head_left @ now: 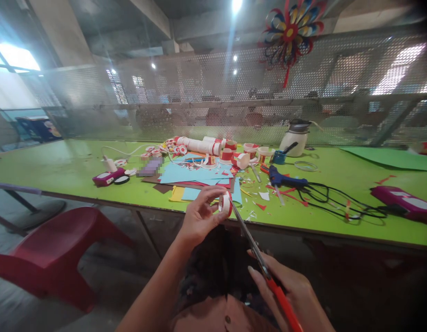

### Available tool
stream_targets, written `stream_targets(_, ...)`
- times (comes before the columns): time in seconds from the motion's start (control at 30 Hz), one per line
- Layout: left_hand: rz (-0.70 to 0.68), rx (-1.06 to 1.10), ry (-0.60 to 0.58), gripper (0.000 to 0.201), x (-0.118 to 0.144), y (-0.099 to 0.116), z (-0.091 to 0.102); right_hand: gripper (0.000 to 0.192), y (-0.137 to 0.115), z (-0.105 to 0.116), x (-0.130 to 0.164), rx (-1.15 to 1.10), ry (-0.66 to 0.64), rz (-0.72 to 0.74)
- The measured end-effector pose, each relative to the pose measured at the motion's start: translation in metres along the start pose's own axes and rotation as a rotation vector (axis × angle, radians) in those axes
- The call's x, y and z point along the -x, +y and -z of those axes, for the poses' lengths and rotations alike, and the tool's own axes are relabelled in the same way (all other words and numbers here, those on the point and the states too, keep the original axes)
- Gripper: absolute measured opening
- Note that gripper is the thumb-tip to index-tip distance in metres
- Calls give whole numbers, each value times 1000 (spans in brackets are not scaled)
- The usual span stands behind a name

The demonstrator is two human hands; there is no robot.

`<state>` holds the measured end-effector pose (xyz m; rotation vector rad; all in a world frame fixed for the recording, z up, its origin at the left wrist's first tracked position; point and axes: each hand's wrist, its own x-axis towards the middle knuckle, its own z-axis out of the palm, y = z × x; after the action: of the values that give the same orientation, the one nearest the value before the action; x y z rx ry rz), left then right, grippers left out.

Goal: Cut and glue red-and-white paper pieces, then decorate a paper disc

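Note:
Between the fingers and thumb of my left hand (200, 216) is a small white ring with a red edge (226, 203), perhaps cut from a paper cup. My right hand (291, 281) grips a pair of scissors (251, 242) with red handles and long metal blades. The blade tips touch or come very close to the ring's right edge; I cannot tell whether they are cutting into it. Both hands are in front of the table's near edge. Beyond them on the table lie light blue paper sheets (195, 173) and red-and-white cut paper cups (227, 155).
The green table (324, 207) carries a blue glue gun (285, 179) with a tangled black cord, paper scraps, stacked white cups (199, 145), a cream jug (295, 139) and magenta power strips (405, 203) (109, 176). A red plastic stool (61, 235) stands left. Behind runs a perforated metal screen (206, 78).

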<state>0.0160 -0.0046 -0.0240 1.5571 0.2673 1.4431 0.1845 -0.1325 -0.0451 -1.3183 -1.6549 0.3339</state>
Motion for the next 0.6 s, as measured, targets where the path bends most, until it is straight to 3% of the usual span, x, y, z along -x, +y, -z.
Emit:
stream_targets(0.37, -17, -4, -3, 39, 0, -1, 1, 25, -3, 10, -3, 22, -149, 61)
stream_targets(0.6, -19, -19, -21, 38, -1, 0, 2, 26, -1, 10, 0, -12, -185, 27)
